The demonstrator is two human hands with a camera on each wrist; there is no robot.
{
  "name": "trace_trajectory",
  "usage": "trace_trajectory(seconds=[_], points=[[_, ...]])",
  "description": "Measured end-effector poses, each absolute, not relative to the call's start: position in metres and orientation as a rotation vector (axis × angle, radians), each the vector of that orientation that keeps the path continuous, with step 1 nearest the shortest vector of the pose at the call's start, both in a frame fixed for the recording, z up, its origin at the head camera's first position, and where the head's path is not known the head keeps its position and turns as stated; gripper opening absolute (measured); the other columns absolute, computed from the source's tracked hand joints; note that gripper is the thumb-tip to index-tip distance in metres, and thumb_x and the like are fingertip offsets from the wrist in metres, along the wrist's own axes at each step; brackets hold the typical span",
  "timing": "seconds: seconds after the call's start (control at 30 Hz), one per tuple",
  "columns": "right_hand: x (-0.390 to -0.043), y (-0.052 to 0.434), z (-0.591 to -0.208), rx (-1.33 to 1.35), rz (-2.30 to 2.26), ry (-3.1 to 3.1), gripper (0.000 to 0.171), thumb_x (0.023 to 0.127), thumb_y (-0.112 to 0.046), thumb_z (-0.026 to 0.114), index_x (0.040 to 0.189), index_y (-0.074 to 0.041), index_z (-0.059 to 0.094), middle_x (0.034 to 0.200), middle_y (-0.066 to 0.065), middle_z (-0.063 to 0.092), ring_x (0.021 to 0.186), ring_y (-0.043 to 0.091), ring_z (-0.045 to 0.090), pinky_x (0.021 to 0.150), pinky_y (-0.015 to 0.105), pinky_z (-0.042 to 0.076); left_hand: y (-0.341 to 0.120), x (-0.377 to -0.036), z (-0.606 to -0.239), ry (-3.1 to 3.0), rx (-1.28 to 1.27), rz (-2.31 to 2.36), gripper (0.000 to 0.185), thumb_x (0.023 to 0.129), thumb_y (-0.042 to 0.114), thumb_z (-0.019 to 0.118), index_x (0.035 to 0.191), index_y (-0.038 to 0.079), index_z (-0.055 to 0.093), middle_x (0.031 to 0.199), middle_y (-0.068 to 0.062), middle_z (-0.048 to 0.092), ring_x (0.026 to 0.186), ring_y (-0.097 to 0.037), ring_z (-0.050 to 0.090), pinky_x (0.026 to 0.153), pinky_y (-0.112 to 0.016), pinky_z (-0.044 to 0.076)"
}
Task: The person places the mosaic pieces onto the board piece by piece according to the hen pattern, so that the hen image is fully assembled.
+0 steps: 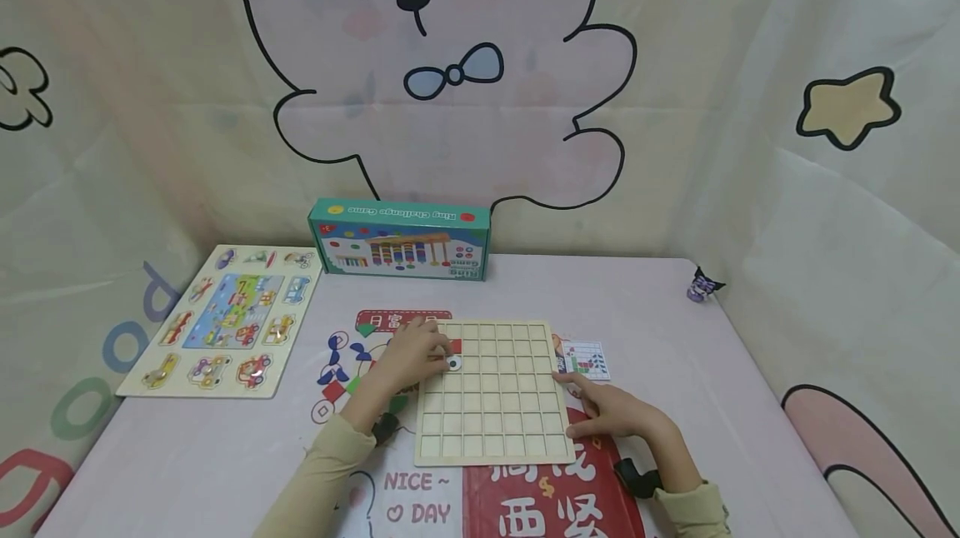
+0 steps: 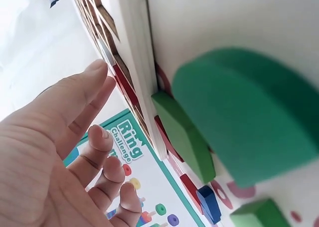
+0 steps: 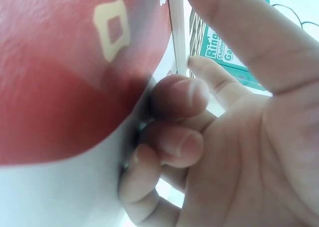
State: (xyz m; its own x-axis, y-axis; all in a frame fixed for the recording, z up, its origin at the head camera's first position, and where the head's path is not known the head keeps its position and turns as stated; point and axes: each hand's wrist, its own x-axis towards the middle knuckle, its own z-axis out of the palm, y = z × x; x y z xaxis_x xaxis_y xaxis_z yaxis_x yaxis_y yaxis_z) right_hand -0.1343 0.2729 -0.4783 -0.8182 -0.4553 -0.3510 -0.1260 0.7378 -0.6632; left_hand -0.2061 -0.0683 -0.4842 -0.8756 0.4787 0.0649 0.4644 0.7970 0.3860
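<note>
A pale wooden grid board (image 1: 495, 413) lies on the table between the two hands. At its upper left my left hand (image 1: 408, 359) has thumb and forefinger extended close together at a red piece (image 2: 125, 85) and a white piece (image 2: 105, 52) set in the grid. The other fingers of that hand bend loosely. My right hand (image 1: 618, 411) touches the board's right edge with forefinger and thumb spread apart; its other fingers curl loosely near the table. Beside the board's left edge lie a green rounded block (image 2: 239, 117), a lighter green block (image 2: 184, 137) and a blue block (image 2: 208, 204).
A Ring Challenge Game box (image 1: 401, 242) stands at the back. On the left lies a picture puzzle board (image 1: 161, 355). A small grid card (image 1: 587, 361) is right of the wooden board, a purple wrapped item (image 1: 703, 286) at the far right corner. Red printing (image 1: 555, 505) shows in front.
</note>
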Motion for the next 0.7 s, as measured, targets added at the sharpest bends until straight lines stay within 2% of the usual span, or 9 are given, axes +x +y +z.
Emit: trace_trajectory(seconds=[0.13, 0.33, 0.47, 0.57, 0.7], points=[[-0.134, 0.273, -0.478, -0.437, -0.869, 2.443, 0.083, 0.074, -0.038, 0.075, 0.143, -0.017, 0.033, 0.087, 0.004, 0.054, 0.079, 0.016, 0.054, 0.064, 0.029, 0.050, -0.071, -0.205, -0.484, 2.961, 0.780, 0.650, 0.013, 0.077, 0.028, 0.074, 0.088, 0.021, 0.072, 0.085, 0.004, 0.054, 0.083, -0.016, 0.042, 0.079, -0.044, 0.039], [-0.134, 0.272, -0.478, -0.445, -0.874, 2.444, 0.083, 0.074, -0.038, 0.075, 0.143, -0.016, 0.033, 0.086, 0.003, 0.053, 0.078, 0.016, 0.054, 0.063, 0.028, 0.050, -0.076, -0.204, -0.486, 2.963, 0.766, 0.735, 0.014, 0.078, 0.026, 0.074, 0.090, 0.020, 0.073, 0.080, 0.004, 0.053, 0.075, -0.014, 0.037, 0.069, -0.034, 0.033], [-0.134, 0.272, -0.478, -0.450, -0.867, 2.440, 0.083, 0.075, -0.038, 0.074, 0.143, -0.016, 0.032, 0.083, 0.004, 0.052, 0.078, 0.016, 0.054, 0.063, 0.027, 0.048, -0.080, -0.202, -0.487, 2.964, 0.740, 0.753, 0.015, 0.078, 0.029, 0.073, 0.091, 0.021, 0.073, 0.081, 0.003, 0.054, 0.076, -0.013, 0.038, 0.072, -0.035, 0.033], [-0.134, 0.272, -0.477, -0.450, -0.867, 2.439, 0.083, 0.075, -0.038, 0.074, 0.143, -0.016, 0.032, 0.092, 0.007, 0.055, 0.080, 0.016, 0.054, 0.065, 0.030, 0.050, -0.083, -0.199, -0.487, 2.969, 0.724, 0.748, 0.016, 0.078, 0.030, 0.073, 0.091, 0.021, 0.073, 0.085, 0.002, 0.057, 0.080, -0.014, 0.041, 0.077, -0.039, 0.036], [-0.133, 0.271, -0.476, -0.444, -0.852, 2.440, 0.083, 0.075, -0.039, 0.073, 0.144, -0.016, 0.032, 0.116, 0.016, 0.055, 0.086, 0.018, 0.055, 0.069, 0.035, 0.053, -0.087, -0.195, -0.485, 2.976, 0.700, 0.759, 0.016, 0.078, 0.030, 0.074, 0.090, 0.021, 0.072, 0.093, 0.001, 0.061, 0.088, -0.018, 0.047, 0.086, -0.046, 0.038]])
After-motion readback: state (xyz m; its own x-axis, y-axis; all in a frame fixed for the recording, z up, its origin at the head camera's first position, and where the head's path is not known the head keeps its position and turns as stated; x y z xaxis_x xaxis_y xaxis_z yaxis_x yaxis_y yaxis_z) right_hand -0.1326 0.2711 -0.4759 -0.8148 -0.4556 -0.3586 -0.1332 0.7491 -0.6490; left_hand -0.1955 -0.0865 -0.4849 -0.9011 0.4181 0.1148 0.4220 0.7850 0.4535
